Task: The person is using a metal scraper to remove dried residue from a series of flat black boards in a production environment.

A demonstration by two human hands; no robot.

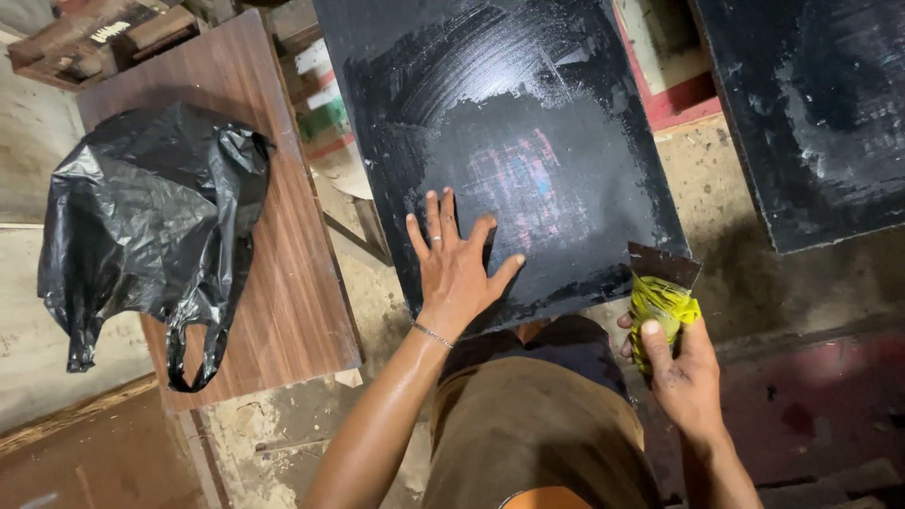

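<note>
My left hand (454, 267) lies flat with fingers spread on the near left part of a black board (509, 123) that leans over my knees. The board's surface is smeared with greyish streaks and has a worn reddish patch in the middle. My right hand (681, 368) grips a scraper (663, 283) with a yellow handle and a dark flat blade. The blade sits at the board's near right corner.
A crumpled black plastic bag (151, 217) lies on a brown wooden panel (292, 273) at the left. A second black board (811, 104) stands at the upper right. Dusty concrete floor (716, 188) shows between the boards. Wood scraps (94, 38) are piled at the top left.
</note>
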